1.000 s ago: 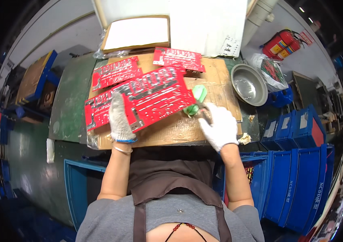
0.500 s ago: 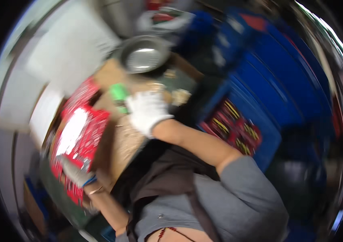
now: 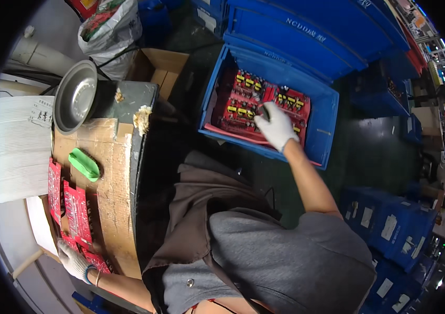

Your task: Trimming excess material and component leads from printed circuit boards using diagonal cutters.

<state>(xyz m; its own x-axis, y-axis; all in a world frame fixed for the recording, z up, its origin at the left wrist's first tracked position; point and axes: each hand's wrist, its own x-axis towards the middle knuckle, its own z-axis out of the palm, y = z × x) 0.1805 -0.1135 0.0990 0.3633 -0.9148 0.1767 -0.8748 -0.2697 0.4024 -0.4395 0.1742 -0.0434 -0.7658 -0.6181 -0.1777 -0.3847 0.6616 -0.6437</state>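
Note:
My left hand [image 3: 74,260], in a white knitted glove, is at the near end of the worktable with its fingers closed at the edge of a red circuit board [image 3: 96,260]. Other red circuit boards [image 3: 78,214] lie just beyond it. My right hand [image 3: 277,127], also gloved, reaches into a blue crate [image 3: 327,118] on the right. Its thumb and fingers are apart, close to a dark part on the stacked red boards with yellow components [image 3: 241,111]. Contact there is hard to make out. A green oblong object [image 3: 84,164] lies on the cardboard sheet [image 3: 112,196].
A round metal bowl [image 3: 76,97] stands at the table's far end by a stack of white sheets [image 3: 18,146]. Beyond are an open cardboard box [image 3: 165,63] and a white sack [image 3: 110,31]. Blue crates [image 3: 385,225] are stacked at right; a tall blue panel [image 3: 296,31] stands behind the crate.
My right hand has left the table beside the green object and moved right into the blue crate. My view has swung to the right. My left hand stays by the red boards.

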